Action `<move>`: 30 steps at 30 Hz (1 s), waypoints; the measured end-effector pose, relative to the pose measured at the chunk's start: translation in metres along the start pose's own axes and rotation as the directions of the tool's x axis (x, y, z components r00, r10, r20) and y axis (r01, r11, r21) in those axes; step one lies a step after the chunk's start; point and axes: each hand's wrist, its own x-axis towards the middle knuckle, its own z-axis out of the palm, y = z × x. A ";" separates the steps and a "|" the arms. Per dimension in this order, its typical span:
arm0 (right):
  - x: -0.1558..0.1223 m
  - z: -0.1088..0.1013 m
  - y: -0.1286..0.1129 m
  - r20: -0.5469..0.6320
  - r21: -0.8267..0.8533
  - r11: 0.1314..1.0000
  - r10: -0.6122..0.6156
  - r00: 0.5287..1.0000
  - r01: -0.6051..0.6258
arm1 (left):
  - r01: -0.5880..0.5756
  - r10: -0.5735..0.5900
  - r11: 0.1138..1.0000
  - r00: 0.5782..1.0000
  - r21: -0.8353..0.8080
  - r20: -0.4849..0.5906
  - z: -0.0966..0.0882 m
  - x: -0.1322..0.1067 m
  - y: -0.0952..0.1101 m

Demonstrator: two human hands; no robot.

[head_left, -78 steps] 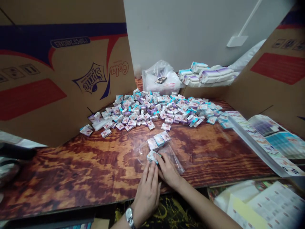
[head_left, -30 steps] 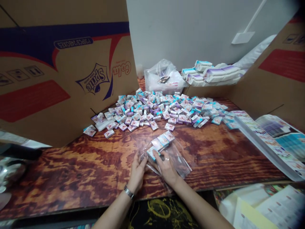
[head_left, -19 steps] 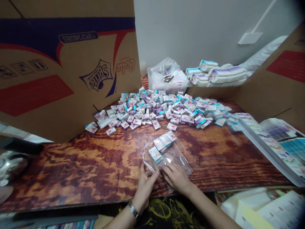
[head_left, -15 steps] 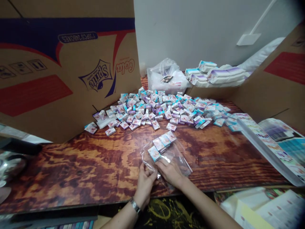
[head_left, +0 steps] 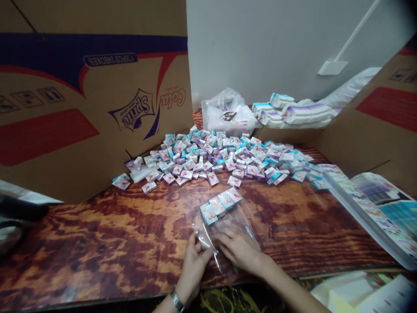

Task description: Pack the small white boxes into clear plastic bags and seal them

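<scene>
On the wooden table lies a clear plastic bag [head_left: 245,219], with a short row of small printed boxes [head_left: 224,202] at its far end. My left hand [head_left: 195,260] pinches the near left edge of the bag between thumb and fingers; a metal watch band circles that wrist. Under the clear film, my right hand [head_left: 240,250] reaches toward the boxes. Its fingers are stretched out and slightly bent, a little short of the row, with nothing visible in them.
Beyond the bag spreads a heap of small white, blue and purple boxes [head_left: 208,156]. Large cartons stand left [head_left: 97,100] and right [head_left: 371,121]. A plastic bag of wrapped items [head_left: 228,115] and white packs [head_left: 302,114] are at the back. A printed display tray [head_left: 368,208] lies right.
The nearest box has shifted left and lined up closer with the others in the bag. My right hand has drawn back from it. The view has tilted slightly upward.
</scene>
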 end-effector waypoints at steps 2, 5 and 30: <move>-0.013 -0.043 -0.003 0.204 0.169 0.985 -0.073 0.976 0.038 | 0.000 0.000 1.000 1.000 -0.001 0.009 -0.004 0.000 0.003; -0.005 -0.103 0.015 0.262 0.312 0.949 -0.130 0.956 0.043 | -0.012 0.012 1.000 0.999 -0.004 0.031 -0.012 0.006 -0.001; 0.135 -0.089 0.156 0.048 -0.567 0.787 0.328 0.943 -0.245 | 0.042 -0.034 0.997 0.990 -0.061 0.138 -0.031 0.017 -0.026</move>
